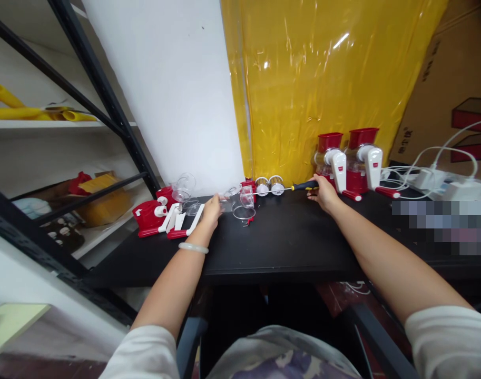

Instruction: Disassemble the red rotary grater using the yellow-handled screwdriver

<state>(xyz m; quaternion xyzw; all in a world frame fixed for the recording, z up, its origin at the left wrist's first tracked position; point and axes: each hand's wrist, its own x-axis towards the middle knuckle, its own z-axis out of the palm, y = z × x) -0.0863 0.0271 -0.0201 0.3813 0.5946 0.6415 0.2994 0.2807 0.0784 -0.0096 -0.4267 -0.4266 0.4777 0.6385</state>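
Note:
My right hand holds a screwdriver by its black and yellow handle, its shaft pointing left towards clear and red parts. My left hand has its fingers closed near a clear plastic piece; what they grip is too small to tell. Left of it lie red bases and white cranks with red handles. Two metal-ringed drums stand behind the screwdriver's shaft. Small red and metal bits lie on the black table.
Two assembled red and white grinders stand at the back right, beside white cables and adapters. A black-framed shelf rises at the left. Yellow wrapping and a cardboard box are behind the table.

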